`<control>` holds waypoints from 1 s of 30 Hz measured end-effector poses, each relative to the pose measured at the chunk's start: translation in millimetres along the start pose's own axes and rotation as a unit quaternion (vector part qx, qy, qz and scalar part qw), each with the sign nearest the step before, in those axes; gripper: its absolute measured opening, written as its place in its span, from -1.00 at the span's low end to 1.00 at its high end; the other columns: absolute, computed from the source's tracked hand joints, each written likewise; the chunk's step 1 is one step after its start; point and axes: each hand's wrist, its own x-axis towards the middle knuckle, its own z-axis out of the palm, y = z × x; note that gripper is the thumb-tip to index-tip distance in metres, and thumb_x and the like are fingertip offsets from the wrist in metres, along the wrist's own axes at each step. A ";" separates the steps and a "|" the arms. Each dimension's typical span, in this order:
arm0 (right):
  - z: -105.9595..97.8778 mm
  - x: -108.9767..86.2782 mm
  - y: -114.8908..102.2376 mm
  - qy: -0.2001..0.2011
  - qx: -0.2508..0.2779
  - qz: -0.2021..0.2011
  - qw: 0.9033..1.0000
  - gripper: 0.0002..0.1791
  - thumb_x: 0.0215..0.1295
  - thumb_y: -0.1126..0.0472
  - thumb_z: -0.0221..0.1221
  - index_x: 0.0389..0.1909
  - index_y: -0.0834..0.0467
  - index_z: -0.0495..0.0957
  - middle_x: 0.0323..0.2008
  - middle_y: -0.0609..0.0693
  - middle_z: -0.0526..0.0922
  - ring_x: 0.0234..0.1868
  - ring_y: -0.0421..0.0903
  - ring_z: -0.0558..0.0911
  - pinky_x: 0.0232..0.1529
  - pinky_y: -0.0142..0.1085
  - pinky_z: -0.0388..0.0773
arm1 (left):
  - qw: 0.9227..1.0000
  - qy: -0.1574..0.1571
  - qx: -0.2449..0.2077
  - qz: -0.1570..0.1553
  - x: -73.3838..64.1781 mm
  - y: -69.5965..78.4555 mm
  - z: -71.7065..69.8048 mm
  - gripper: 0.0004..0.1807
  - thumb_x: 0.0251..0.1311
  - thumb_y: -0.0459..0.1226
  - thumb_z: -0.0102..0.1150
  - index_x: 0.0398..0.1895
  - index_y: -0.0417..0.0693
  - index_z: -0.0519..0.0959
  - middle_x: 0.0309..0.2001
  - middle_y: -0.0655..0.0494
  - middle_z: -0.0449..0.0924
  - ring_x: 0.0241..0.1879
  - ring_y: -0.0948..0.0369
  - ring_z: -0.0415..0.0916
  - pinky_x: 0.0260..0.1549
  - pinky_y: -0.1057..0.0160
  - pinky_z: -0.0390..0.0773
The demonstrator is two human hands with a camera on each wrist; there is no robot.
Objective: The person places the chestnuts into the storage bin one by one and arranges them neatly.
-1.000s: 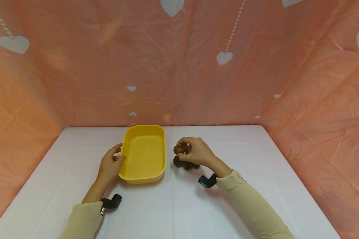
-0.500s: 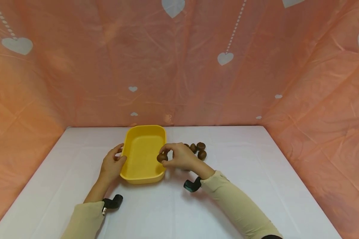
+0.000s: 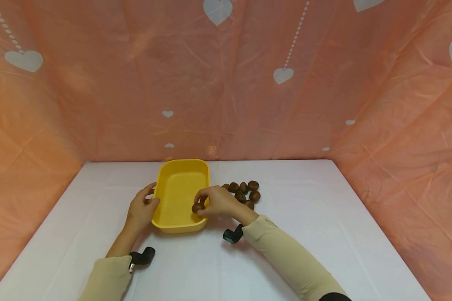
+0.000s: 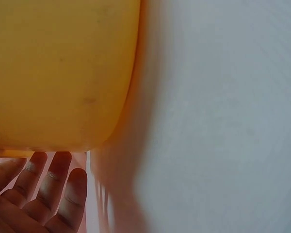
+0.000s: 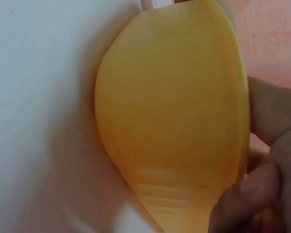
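My right hand reaches over the right rim of a yellow rectangular tray and pinches a brown chestnut between thumb and fingers. The chestnut is inside the tray's outline, near its front right corner. In the right wrist view, fingers bend over the rim, and the wall hides what they hold. My left hand rests against the tray's left side with relaxed, spread fingers. The left wrist view has its fingertips at the outer wall. Several more chestnuts lie just right of the tray, partly behind my right hand.
A white cloth covers the table. Orange-pink sheets with white hearts stand behind it and on both sides. A small black camera is strapped to each wrist.
My right hand has picked one chestnut from the group and moved left and slightly down with it over the tray. The remaining chestnuts have come into view. My left hand stays by the tray.
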 end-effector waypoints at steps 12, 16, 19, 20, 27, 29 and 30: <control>5.3 11.4 -0.1 -0.047 0.004 0.002 0.999 -0.81 -0.08 0.12 0.41 -0.38 -0.12 0.67 -0.49 -0.28 0.62 -0.39 -0.28 0.53 -0.34 -0.45 0.47 | 1.000 -0.001 -0.002 0.006 -0.5 0.8 0.9 -0.40 0.31 -0.30 -0.07 0.44 -0.10 0.21 0.26 -0.25 0.35 -0.03 -0.02 0.44 -0.23 0.40 0.43; 6.6 12.9 -3.4 -0.060 -0.010 0.016 0.998 -0.84 -0.10 0.15 0.39 -0.43 -0.12 0.66 -0.51 -0.27 0.61 -0.43 -0.29 0.52 -0.40 -0.46 0.46 | 1.000 -0.002 -0.003 0.003 -1.1 1.0 0.8 -0.40 0.31 -0.29 -0.06 0.45 -0.09 0.20 0.27 -0.23 0.35 -0.01 -0.02 0.45 -0.20 0.38 0.43; 5.8 13.8 -5.5 -0.066 -0.024 0.022 0.997 -0.84 -0.09 0.15 0.39 -0.43 -0.12 0.66 -0.51 -0.27 0.61 -0.43 -0.30 0.52 -0.41 -0.46 0.46 | 1.000 -0.002 -0.005 -0.001 -1.3 1.2 0.5 -0.40 0.32 -0.28 -0.06 0.45 -0.07 0.20 0.27 -0.21 0.34 -0.01 0.00 0.45 -0.22 0.41 0.43; 5.5 14.0 -5.9 -0.068 -0.027 0.023 0.997 -0.84 -0.08 0.16 0.39 -0.42 -0.12 0.66 -0.50 -0.27 0.61 -0.43 -0.30 0.53 -0.40 -0.46 0.45 | 1.000 -0.002 -0.005 -0.001 -1.5 1.7 0.3 -0.40 0.32 -0.28 -0.06 0.45 -0.06 0.20 0.28 -0.21 0.34 -0.02 0.00 0.45 -0.22 0.43 0.43; 3.5 14.0 -5.5 -0.068 -0.029 0.012 0.997 -0.87 -0.03 0.13 0.38 -0.42 -0.12 0.66 -0.51 -0.29 0.61 -0.43 -0.30 0.53 -0.41 -0.46 0.47 | 1.000 0.010 -0.007 0.010 -1.1 -0.1 1.5 -0.40 0.31 -0.28 -0.06 0.44 -0.08 0.22 0.25 -0.23 0.36 -0.05 -0.01 0.44 -0.20 0.37 0.45; 1.7 13.1 -5.2 -0.066 -0.023 0.009 0.997 -0.87 -0.01 0.10 0.37 -0.39 -0.12 0.67 -0.48 -0.29 0.62 -0.42 -0.29 0.54 -0.40 -0.45 0.47 | 1.000 0.020 -0.010 0.012 -1.2 -0.6 2.8 -0.40 0.28 -0.28 -0.04 0.42 -0.10 0.25 0.23 -0.23 0.38 -0.09 0.01 0.45 -0.21 0.33 0.48; 0.2 12.4 -5.3 -0.064 -0.020 0.008 0.998 -0.86 0.00 0.09 0.37 -0.36 -0.12 0.68 -0.46 -0.28 0.63 -0.40 -0.28 0.55 -0.39 -0.45 0.48 | 1.000 0.023 -0.011 0.012 -1.4 -0.4 3.2 -0.40 0.27 -0.28 -0.05 0.42 -0.10 0.25 0.22 -0.23 0.38 -0.10 0.01 0.45 -0.21 0.31 0.48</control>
